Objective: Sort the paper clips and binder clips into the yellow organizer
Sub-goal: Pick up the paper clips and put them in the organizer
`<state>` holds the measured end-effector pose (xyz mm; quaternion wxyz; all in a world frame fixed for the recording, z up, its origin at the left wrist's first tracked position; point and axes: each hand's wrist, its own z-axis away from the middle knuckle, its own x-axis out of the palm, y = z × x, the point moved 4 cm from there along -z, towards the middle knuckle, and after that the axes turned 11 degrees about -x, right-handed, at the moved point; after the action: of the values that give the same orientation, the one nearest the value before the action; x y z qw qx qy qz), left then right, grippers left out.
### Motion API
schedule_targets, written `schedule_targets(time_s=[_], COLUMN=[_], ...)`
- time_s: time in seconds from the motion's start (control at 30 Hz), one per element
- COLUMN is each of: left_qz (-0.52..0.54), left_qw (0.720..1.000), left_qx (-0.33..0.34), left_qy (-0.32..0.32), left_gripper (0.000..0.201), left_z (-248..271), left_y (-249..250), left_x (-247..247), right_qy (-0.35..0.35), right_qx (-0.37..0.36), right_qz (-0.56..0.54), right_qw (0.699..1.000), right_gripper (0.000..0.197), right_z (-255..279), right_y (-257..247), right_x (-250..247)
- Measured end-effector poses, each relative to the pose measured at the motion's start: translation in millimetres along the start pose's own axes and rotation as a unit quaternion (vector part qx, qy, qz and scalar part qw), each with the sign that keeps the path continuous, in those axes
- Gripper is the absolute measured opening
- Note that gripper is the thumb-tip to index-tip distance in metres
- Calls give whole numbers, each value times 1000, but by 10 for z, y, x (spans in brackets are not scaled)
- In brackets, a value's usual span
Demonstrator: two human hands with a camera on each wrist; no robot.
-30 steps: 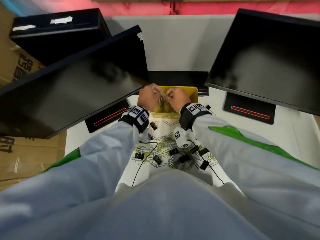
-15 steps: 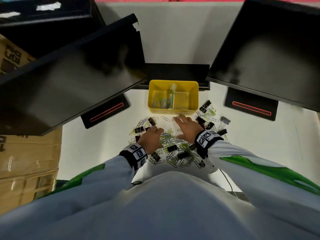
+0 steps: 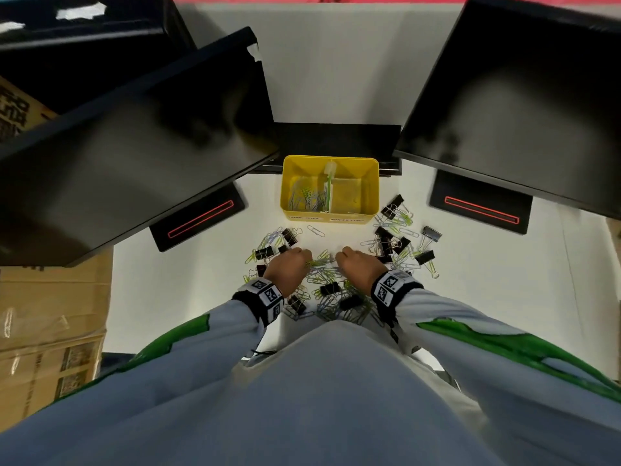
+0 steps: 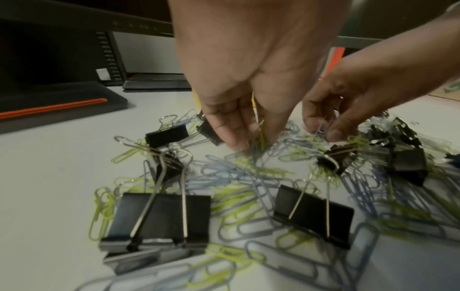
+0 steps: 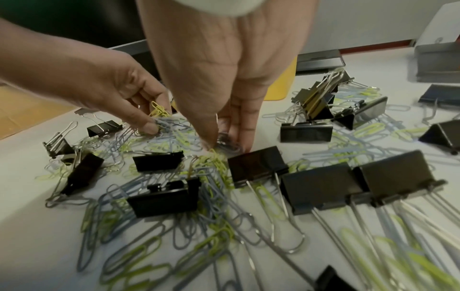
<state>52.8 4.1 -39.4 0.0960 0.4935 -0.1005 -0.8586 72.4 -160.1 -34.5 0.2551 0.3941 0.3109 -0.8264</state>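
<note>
Head view shows the yellow organizer standing at the far middle of the white tabletop, between two black monitor bases. A divider splits it into two compartments: the left one holds a small heap of paper clips, and the right one looks bare, though its floor is hard to read. Both hands are down in the pile of loose paper clips just short of the organizer, and black binder clips lie scattered through that pile and in a second cluster to the right of the box.

In the left wrist view, the left hand points its fingers down into the clips, thumb and fingertips drawn together on a few green and grey paper clips. The right hand sits beside it, its thumb and forefinger pinched on several wire clips. Two large binder clips lie close to the camera with their wire handles folded back.

In the right wrist view, the right hand has its fingertips pressed together into the tangle, closed on grey paper clips against the tabletop, while the left hand holds a bunch of yellow-green and blue clips lifted slightly off the surface. Several binder clips lie just beside the right fingertips.
</note>
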Motion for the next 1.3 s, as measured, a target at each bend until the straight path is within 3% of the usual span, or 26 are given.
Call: schedule_targets(time_s=[0.17, 0.4, 0.6, 0.7, 0.83, 0.9, 1.03, 1.1, 1.17, 1.3], left_qz=[151, 375, 406, 378, 296, 273, 222, 196, 158, 27], left_qw=[988, 922, 897, 906, 940, 945, 941, 951, 963, 984], left_qx=[-28, -65, -78, -89, -86, -84, -129, -160, -195, -173], left_qy=[28, 74, 157, 171, 145, 160, 222, 178, 101, 43], left_gripper=[19, 15, 17, 12, 24, 22, 12, 10, 24, 43], left_z=[55, 167, -208, -479, -647, -563, -214, -58, 59, 184], left_y=[-109, -52, 21, 70, 66, 11, -368, -605, -750, -774], left_x=[-217, -911, -1525, -1658, -1612, -1563, -1252, -932, -623, -293], right_qy=[43, 216, 353, 376, 318, 311, 306, 234, 141, 10], right_qx=[14, 36, 59, 92, 125, 115, -2, -58, -76, -97], right_qz=[-93, -269, -359, -328, -287, -233, -147, -105, -53, 29], right_qw=[995, 938, 862, 862, 895, 914, 941, 965, 986, 995], right_gripper=[20, 11, 14, 15, 9, 16, 18, 17, 28, 53], right_z=[76, 246, -96, -343, -573, -554, -394, -441, -602, -797], right_y=[108, 104, 145, 197, 243, 197, -118, -294, -394, -541], right_x=[-139, -770, -1465, -1682, -1678, -1618, -1363, -1082, -754, -455])
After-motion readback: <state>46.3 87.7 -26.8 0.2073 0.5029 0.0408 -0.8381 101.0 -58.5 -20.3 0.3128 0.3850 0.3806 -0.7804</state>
